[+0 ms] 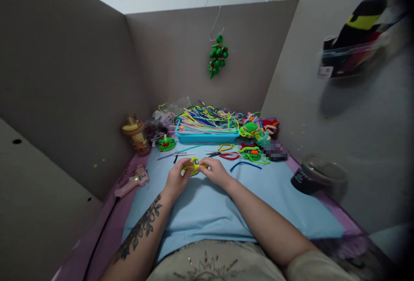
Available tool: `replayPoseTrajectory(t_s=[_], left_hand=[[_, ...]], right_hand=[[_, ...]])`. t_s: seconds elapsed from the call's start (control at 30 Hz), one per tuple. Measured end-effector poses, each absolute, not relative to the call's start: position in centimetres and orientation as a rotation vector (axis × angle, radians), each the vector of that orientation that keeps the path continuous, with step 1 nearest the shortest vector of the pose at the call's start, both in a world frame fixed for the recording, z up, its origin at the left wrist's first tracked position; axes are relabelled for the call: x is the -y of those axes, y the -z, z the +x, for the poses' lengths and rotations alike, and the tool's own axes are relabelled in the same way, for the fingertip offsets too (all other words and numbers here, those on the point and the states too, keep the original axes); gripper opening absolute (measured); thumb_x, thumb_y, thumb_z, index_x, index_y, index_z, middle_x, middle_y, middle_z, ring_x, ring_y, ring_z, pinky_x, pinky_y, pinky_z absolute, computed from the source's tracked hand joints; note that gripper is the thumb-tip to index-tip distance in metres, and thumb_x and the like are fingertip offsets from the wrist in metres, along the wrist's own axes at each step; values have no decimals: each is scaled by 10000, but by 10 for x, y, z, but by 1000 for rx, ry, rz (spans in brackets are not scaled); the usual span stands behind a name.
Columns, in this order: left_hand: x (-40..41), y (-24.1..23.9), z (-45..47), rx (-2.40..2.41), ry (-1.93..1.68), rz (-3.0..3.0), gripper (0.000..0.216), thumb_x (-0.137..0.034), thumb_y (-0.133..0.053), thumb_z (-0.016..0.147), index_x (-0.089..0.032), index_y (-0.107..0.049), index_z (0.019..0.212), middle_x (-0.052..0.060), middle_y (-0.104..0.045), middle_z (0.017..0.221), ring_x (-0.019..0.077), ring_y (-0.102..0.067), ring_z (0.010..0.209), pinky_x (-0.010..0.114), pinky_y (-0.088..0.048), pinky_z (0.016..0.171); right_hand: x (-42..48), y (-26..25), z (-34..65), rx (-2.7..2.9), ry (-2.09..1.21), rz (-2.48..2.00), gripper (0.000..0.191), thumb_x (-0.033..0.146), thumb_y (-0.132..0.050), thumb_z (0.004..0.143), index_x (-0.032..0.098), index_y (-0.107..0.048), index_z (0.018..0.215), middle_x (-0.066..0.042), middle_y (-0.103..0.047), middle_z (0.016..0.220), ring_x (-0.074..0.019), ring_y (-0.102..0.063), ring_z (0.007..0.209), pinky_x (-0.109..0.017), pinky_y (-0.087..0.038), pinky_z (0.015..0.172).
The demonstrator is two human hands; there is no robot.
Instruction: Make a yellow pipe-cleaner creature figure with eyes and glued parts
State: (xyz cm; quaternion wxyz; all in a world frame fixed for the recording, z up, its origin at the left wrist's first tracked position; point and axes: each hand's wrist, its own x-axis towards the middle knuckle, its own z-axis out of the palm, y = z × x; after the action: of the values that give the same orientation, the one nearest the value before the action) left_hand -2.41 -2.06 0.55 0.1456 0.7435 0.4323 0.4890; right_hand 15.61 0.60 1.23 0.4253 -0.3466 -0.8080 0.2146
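Light blue paper sheet (284, 203) covers the table. Above it, the left hand (174, 180) and right hand (217, 172) each close a narrow grip on the small yellow pipe-cleaner piece (194, 168) held between them. Beyond lie red-handled scissors (226, 155), then a blue plastic tray (207, 138) of pipe cleaners.

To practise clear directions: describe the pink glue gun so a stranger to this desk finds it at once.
Start at the big light blue sheet. Go to its left edge, onto the purple strip, level with the left hand holding a yellow piece. The glue gun lies there on its side: the only pale pink, pistol-shaped tool, unlike the upright jar behind it.
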Motion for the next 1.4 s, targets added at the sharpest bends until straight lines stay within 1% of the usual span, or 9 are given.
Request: replayPoseTrajectory(t_s=[0.1, 0.2, 0.33, 0.57, 0.7, 0.9, 1.03, 1.13, 1.4], left_hand=[[21, -8, -23, -1221, -1381, 2118, 351, -210, -580, 771, -202, -458, 1100, 66, -623, 992, 159, -617, 904, 331, -509, 814], [21, -7, -22, -1267, -1342, 2135, 334, -251, -614, 751, -200, -497, 1060, 70, -624, 965, 173, -618, 879, 340, -513, 792], [21, -6, -23, -1287, -1343, 2152, 269, -278, -577, 785, -200, -529, 1037, 67, -633, 943, 170, -625, 851, 327, -515, 772], [22, -8, -24, -1276, -1357, 2178, 223, -247, -567, 787, -193, -537, 1002, 62, -641, 947, 163, -631, 844, 310, -513, 771], [21, -5, -24, -1277, -1366, 2182, 233, -252, -568, 786, -202, -529, 1010, 63, -638, 953, 172, -627, 866, 322, -510, 777], [19, -6, -22, -1285, -1329, 2088, 296, -271, -576, 776, -198, -518, 1057, 63, -636, 963, 169, -619, 864, 307, -510, 754], [16, -8, -24, -1321, -1222, 2040, 206, -282, -565, 776, -184, -596, 955, 56, -670, 903, 170, -630, 796, 273, -507, 687], [15, -10, -24, -1334, -1169, 2034, 169, -287, -546, 789, -177, -635, 881, 44, -688, 845, 164, -629, 732, 261, -496, 652], [15, -10, -25, -1308, -1220, 2120, 169, -284, -551, 794, -180, -661, 869, 59, -696, 842, 166, -627, 729, 258, -490, 640]], right_hand=[[-5, -12, 155, 1986, -492, -840, 71, 230, -571, 796, 180, -621, 806, -35, -631, 773, -158, -561, 743, -273, -419, 706], [-4, -12, 154, 1991, -476, -804, 79, 250, -570, 801, 187, -616, 817, -38, -625, 773, -165, -557, 757, -288, -422, 719], [-3, -13, 154, 1987, -495, -777, 88, 256, -558, 811, 194, -618, 830, -39, -627, 777, -165, -561, 760, -295, -429, 723], [-1, -15, 153, 1963, -547, -713, 127, 231, -582, 786, 193, -619, 902, -46, -636, 833, -165, -572, 801, -294, -443, 741], [1, -14, 151, 1961, -556, -708, 145, 233, -579, 791, 204, -621, 927, -47, -648, 852, -168, -580, 813, -305, -447, 756], [0, -13, 151, 1956, -502, -726, 100, 203, -546, 807, 208, -621, 874, -43, -631, 807, -176, -566, 801, -318, -446, 759], [-2, -12, 153, 1947, -483, -740, 91, 206, -540, 813, 203, -613, 868, -43, -614, 821, -174, -557, 810, -316, -444, 762], [-3, -11, 154, 1962, -474, -712, 117, 195, -544, 814, 201, -612, 908, -48, -620, 850, -174, -554, 830, -319, -441, 776], [-4, -12, 154, 1994, -444, -665, 129, 199, -550, 816, 201, -623, 923, -51, -614, 843, -177, -545, 843, -323, -436, 784]])
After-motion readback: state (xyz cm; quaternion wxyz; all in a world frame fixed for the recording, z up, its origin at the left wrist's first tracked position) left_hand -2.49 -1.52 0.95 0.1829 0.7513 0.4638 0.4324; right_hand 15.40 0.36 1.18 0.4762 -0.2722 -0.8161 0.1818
